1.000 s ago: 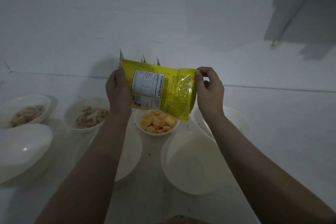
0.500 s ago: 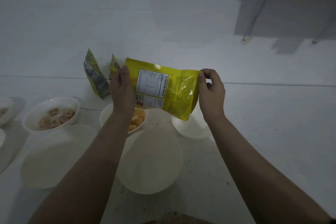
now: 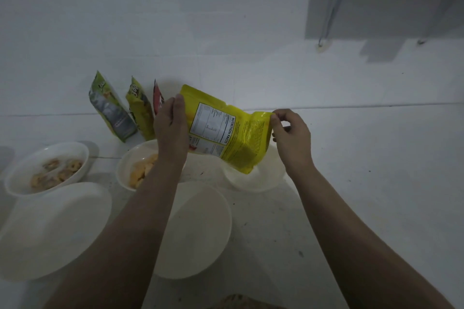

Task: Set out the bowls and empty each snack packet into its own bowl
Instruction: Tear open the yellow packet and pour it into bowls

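Yellow packet held over the bowls

Left hand [image 3: 170, 130] and right hand [image 3: 291, 138] grip a yellow packet [image 3: 236, 138] above a white bowl [image 3: 261, 178].

Head-worn camera looks forward and down, close above the floor [image 3: 351, 183].

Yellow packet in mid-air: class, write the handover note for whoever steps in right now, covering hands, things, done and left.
Left hand grips the yellow packet at one end; right hand pinches the other end.
Packet hangs over the empty far bowl.
Done: two bowls filled, ring snacks and orange pieces.
Left: open and empty this packet, then the three packets by the wall into the two empty near bowls.
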Demonstrator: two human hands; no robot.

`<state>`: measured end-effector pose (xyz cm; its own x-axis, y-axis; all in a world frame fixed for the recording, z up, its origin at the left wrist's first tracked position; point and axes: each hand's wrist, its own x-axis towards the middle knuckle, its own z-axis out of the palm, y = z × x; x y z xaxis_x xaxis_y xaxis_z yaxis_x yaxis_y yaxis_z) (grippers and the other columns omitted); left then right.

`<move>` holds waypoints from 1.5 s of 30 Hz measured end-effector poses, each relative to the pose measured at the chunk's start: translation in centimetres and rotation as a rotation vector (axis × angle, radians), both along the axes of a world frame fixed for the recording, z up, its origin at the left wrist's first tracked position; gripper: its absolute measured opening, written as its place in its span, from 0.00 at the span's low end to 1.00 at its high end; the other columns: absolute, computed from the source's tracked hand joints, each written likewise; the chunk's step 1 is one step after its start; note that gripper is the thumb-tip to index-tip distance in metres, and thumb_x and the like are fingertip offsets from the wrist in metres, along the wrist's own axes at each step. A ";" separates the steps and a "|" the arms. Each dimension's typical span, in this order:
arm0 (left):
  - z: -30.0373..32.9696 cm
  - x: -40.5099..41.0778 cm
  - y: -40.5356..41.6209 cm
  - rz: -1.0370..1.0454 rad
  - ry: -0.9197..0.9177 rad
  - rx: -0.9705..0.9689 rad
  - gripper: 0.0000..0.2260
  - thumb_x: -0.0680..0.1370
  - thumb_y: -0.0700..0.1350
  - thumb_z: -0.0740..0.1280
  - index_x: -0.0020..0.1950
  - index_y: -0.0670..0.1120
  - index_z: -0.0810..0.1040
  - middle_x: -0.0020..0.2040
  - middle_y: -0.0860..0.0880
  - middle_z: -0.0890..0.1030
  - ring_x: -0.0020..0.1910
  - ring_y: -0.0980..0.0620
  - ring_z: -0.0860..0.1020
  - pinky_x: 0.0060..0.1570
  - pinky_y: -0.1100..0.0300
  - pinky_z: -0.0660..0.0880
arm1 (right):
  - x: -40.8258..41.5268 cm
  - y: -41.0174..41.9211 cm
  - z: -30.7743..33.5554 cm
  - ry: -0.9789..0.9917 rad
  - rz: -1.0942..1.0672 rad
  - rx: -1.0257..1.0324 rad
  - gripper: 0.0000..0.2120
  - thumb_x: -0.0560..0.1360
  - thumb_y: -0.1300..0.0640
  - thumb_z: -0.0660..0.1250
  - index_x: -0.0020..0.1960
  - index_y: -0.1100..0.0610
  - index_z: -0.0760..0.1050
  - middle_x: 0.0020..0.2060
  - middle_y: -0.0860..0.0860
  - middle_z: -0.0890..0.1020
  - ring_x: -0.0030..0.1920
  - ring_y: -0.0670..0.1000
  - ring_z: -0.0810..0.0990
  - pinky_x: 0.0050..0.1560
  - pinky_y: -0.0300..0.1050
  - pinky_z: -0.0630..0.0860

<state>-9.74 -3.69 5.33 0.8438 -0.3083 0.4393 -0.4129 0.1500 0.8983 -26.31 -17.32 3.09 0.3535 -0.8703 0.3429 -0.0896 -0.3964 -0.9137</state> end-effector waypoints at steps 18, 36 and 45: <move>0.9 -0.1 -0.2 -0.038 -0.104 0.054 0.18 0.83 0.47 0.58 0.34 0.50 0.61 0.29 0.50 0.62 0.27 0.57 0.60 0.29 0.58 0.58 | 0.2 0.0 0.9 0.185 -0.001 -0.194 0.04 0.77 0.57 0.67 0.45 0.52 0.80 0.46 0.53 0.78 0.39 0.43 0.74 0.39 0.26 0.67; 1.3 0.7 0.6 -0.033 -0.103 0.031 0.18 0.83 0.49 0.58 0.36 0.43 0.65 0.30 0.46 0.63 0.29 0.54 0.61 0.31 0.60 0.60 | -0.3 0.3 1.3 0.188 0.007 -0.159 0.06 0.77 0.58 0.66 0.42 0.55 0.77 0.32 0.46 0.71 0.35 0.45 0.69 0.37 0.37 0.66; 2.0 0.8 0.9 -0.001 -0.122 0.025 0.17 0.83 0.49 0.58 0.34 0.49 0.62 0.29 0.49 0.63 0.29 0.55 0.61 0.31 0.61 0.61 | -0.3 0.7 1.8 0.172 0.004 -0.167 0.06 0.77 0.58 0.65 0.41 0.56 0.76 0.33 0.49 0.72 0.36 0.48 0.70 0.37 0.39 0.67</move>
<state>-8.98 -2.78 7.29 0.7841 -0.3212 0.5310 -0.5196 0.1282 0.8448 -26.56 -16.62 4.84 0.4229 -0.8050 0.4162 -0.2363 -0.5413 -0.8069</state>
